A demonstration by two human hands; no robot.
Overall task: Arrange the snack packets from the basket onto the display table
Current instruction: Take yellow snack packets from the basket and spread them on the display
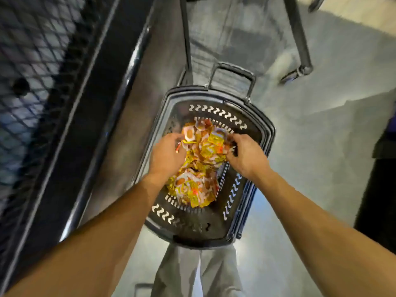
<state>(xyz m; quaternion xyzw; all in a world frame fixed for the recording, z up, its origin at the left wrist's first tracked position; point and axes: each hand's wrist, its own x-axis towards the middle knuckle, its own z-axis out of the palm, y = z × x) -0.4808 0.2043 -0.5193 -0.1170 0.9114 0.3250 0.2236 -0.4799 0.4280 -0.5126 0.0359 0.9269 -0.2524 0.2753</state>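
Bare forearms (102,236) end in left hand (166,156) and right hand (246,157), gripping snack packets (204,152) in basket (188,229).

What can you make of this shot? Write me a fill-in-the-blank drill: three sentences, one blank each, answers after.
The snack packets are piled inside a dark plastic ____. The left hand and right hand both grip packets, and the wire mesh lies on the ____ hand's side. The packets' container stands on the grey ____.
Missing words: basket; left; floor.
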